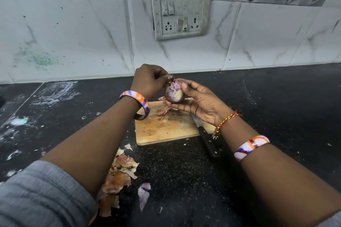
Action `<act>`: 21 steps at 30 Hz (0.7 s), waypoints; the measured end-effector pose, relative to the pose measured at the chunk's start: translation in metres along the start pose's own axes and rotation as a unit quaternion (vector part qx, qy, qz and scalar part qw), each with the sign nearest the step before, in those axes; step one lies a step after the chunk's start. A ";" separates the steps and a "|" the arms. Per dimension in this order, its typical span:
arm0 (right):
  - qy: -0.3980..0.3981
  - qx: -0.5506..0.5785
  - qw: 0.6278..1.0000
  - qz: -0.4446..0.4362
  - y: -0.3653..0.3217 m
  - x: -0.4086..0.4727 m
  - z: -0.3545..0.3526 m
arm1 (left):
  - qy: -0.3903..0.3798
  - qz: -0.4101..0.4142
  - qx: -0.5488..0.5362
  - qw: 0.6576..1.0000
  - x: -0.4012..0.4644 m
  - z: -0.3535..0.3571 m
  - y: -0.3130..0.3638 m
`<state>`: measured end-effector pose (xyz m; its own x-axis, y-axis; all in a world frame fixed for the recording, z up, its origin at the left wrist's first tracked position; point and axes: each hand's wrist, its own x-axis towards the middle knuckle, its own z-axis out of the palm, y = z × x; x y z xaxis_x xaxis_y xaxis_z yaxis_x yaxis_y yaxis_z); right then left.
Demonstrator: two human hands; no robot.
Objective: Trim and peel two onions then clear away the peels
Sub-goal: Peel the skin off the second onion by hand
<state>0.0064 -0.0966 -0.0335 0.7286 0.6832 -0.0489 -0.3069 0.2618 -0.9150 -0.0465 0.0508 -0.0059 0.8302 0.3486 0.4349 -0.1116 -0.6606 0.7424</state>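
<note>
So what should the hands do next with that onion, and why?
Probably the left hand should pull away the strip of skin it is pinching at the top of the onion. The right hand holds the onion above the cutting board, and dark purple skin covers its lower part.

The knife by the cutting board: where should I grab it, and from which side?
Probably the black handle: it juts off the cutting board toward the person. Come from the near side with the right hand; the blade lies under that hand.
</note>
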 end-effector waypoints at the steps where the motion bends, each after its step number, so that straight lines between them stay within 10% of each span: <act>1: -0.008 0.010 1.000 0.000 -0.001 -0.001 0.002 | 0.008 -0.013 0.030 0.999 0.001 0.000 -0.003; 7: -0.013 0.090 0.996 -0.025 -0.014 -0.004 0.007 | -0.041 -0.125 -0.072 0.989 -0.004 -0.014 -0.011; 21: 0.035 0.085 0.995 -0.024 -0.002 0.003 0.012 | 0.013 0.044 0.049 0.998 -0.013 -0.011 0.009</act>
<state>0.0017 -0.0870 -0.0266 0.7843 0.6190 -0.0403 -0.3655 0.4086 -0.8363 -0.0649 0.0478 0.0008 0.8048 0.3026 0.5107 -0.1289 -0.7507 0.6479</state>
